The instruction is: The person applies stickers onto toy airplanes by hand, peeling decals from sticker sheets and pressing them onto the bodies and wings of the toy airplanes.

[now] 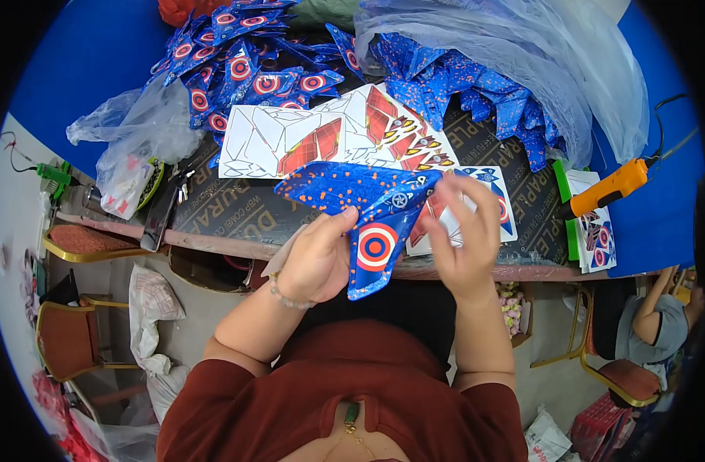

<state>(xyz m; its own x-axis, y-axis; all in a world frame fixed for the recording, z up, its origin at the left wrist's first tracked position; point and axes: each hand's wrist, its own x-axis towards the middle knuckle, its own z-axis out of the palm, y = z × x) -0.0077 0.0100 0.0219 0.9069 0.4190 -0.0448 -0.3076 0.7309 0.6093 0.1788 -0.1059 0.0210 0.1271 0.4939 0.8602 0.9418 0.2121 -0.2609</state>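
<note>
- Left hand (pixel 318 258) pinches the blue winged piece (pixel 376 196), thumb on top, just over tabletop (pixel 191 212) front edge; likely keeps the target sticker (pixel 376 247) face up.
- Right hand (pixel 468 239): fingers curled, apart, at the piece's right tip; can't tell if gripping.
- Sticker sheet (pixel 252 142) flat mid-tabletop, probably for short reach.
- Target-marked pile (pixel 241 69) far-left, speckled pile (pixel 476 85) far-right; presumably kept sorted.

A sticker sheet (pixel 314 138) lies in the middle of the table (pixel 221 212). Behind it, a heap of pieces (pixel 241 68) sits on the left. Another heap (pixel 487 94) sits behind on the right, partly under a plastic bag (pixel 522 42). Keys (pixel 183 187) are on the left, and a tool (pixel 614 189) is far right. One piece (pixel 383 208) is between the left hand (pixel 315 260) and the right hand (pixel 470 242).
</note>
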